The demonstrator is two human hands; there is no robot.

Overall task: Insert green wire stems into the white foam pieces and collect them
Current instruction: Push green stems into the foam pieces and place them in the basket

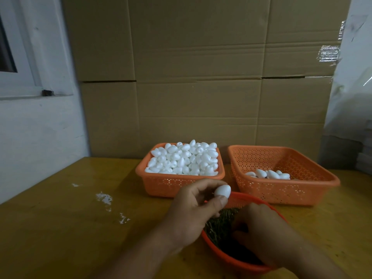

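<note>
**Foam egg pinched above the bowl of stems**

The left hand [193, 206] pinches a white foam egg [222, 191] between thumb and curled fingers, above the near rim of a round orange bowl [221, 256]. The right hand [259, 228] reaches into the bowl's green wire stems [218, 226]; its fingertips are hidden, so its grip cannot be told. Behind stand a full orange basket [179, 184] of foam eggs and a second basket [285, 190] holding a few. All rest on a yellow table [60, 218] before cardboard sheets [201, 77].
</note>
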